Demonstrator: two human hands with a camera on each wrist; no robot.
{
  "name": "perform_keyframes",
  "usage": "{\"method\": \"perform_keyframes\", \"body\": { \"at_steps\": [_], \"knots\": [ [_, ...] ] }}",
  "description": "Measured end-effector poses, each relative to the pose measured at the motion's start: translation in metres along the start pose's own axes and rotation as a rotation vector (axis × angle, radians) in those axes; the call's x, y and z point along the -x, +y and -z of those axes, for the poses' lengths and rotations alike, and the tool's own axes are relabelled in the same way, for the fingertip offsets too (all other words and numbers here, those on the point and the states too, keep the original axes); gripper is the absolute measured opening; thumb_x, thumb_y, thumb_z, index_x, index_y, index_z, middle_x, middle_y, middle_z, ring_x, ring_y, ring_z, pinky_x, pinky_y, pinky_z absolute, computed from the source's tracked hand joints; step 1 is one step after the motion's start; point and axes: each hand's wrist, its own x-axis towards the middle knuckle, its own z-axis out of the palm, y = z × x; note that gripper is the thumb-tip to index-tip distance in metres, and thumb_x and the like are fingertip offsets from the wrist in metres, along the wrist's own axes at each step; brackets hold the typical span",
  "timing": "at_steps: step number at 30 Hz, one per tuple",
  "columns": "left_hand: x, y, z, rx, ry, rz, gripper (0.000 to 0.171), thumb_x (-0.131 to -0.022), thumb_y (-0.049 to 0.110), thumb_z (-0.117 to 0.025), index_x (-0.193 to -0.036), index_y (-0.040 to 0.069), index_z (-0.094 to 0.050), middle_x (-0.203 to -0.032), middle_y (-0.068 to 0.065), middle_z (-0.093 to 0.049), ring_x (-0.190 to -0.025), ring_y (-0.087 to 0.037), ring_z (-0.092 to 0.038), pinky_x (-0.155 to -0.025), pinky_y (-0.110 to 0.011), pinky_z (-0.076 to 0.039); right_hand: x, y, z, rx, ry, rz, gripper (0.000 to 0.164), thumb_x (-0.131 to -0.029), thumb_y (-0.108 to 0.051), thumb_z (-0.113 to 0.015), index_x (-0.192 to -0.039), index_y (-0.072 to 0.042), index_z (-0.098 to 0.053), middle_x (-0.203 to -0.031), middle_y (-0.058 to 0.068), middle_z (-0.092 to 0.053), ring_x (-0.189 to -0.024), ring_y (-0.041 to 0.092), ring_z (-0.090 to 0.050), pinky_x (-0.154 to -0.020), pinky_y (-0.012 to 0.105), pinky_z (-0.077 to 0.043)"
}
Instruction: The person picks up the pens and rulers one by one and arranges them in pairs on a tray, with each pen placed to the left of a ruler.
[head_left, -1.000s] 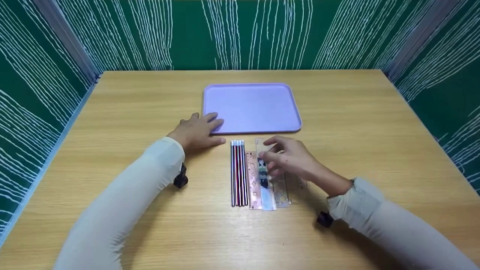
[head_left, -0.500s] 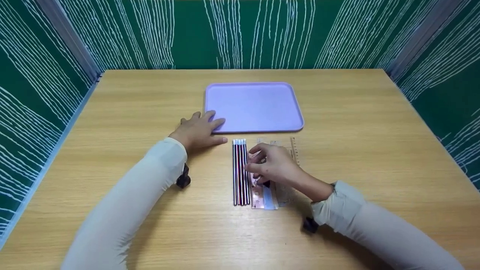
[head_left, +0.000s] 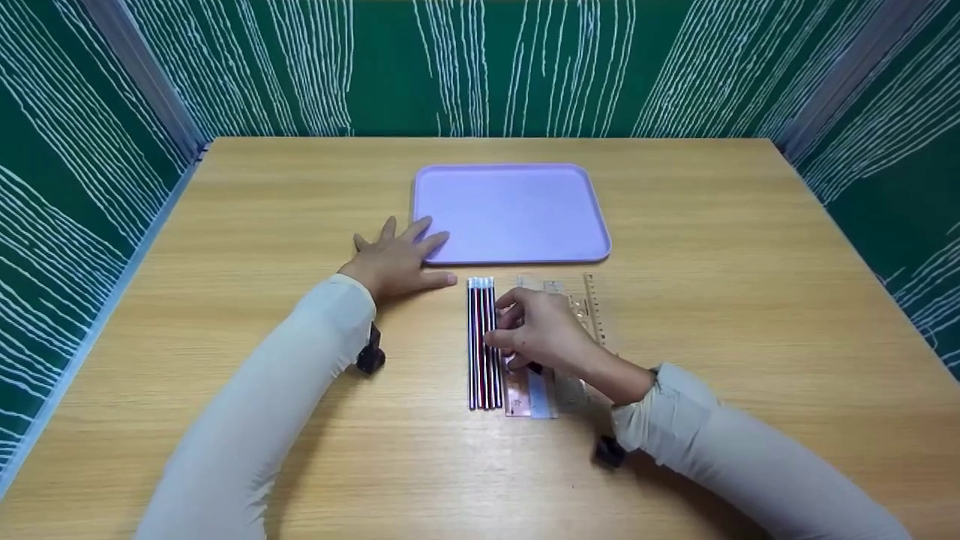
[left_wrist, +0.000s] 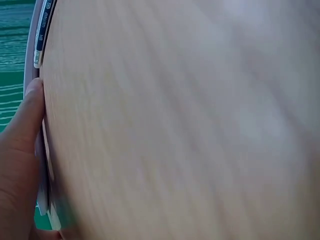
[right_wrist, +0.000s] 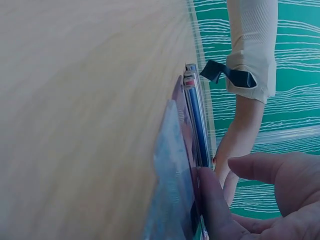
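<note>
Overlapping lilac tray (head_left: pixel 517 214): left hand (head_left: pixel 395 262), splayed | over pencils (head_left: pixel 479 356), rulers (head_left: pixel 541 399): right hand (head_left: pixel 543 330), thumb apart | both hands loose

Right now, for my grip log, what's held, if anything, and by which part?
Nothing appears held: right hand loosely curved at the pencils, left hand spread at the tray.

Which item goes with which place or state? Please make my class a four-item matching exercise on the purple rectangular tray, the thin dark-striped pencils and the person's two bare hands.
1. Purple rectangular tray
2. Thin dark-striped pencils
3. Left hand
4. Right hand

A. Over the see-through straight rulers
B. Rimmed, with rounded corners
C. Fingers spread at the tray's near-left corner
D. Lying side by side, left of the rulers in the head view

Pairs: 1-B, 2-D, 3-C, 4-A
</note>
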Motion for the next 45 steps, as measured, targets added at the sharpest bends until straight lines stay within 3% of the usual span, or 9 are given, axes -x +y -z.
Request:
{"method": "perform_keyframes", "body": {
  "at_steps": [15,28,40,45],
  "knots": [
    [0.002,-0.001,-0.003,0.035,-0.019,0.0,0.09,-0.087,0.088,-0.036,-0.163,0.046,-0.011,-0.174,0.004,0.007,-0.155,-0.052,0.012,-0.103,-0.09,0.005,-0.004,-0.004,-0.004,0.088,0.02,0.012,0.049,-0.076,0.003,-0.085,-0.121,0.002,-0.065,-0.096,0.012,-0.071,-0.065,0.019,-0.073,-0.057,0.033,-0.062],
    [0.001,-0.003,-0.004,0.022,-0.01,-0.002,0.089,-0.087,0.089,-0.035,-0.162,0.047,-0.011,-0.174,0.005,0.006,-0.155,-0.051,0.011,-0.103,-0.09,0.004,-0.005,-0.011,-0.005,0.317,0.062,0.055,0.043,-0.073,-0.004,-0.088,-0.112,0.004,-0.071,-0.09,0.01,-0.076,-0.071,0.016,-0.073,-0.066,0.025,-0.061],
    [0.002,-0.001,-0.003,0.015,-0.009,-0.009,0.09,-0.087,0.089,-0.034,-0.162,0.047,-0.01,-0.174,0.006,0.007,-0.155,-0.051,0.011,-0.103,-0.09,0.002,-0.004,-0.016,-0.009,0.342,0.072,0.039,0.039,-0.07,-0.004,-0.089,-0.105,0.004,-0.072,-0.088,0.012,-0.077,-0.066,0.017,-0.073,-0.064,0.025,-0.061],
    [0.003,-0.001,-0.003,0.011,-0.01,-0.012,0.091,-0.086,0.09,-0.034,-0.163,0.045,-0.01,-0.174,0.005,0.007,-0.155,-0.052,0.01,-0.102,-0.091,0.001,-0.002,-0.016,-0.012,0.328,0.08,0.039,0.044,-0.07,-0.002,-0.088,-0.11,0.005,-0.07,-0.088,0.01,-0.076,-0.064,0.015,-0.072,-0.062,0.024,-0.061]
  ]
}}
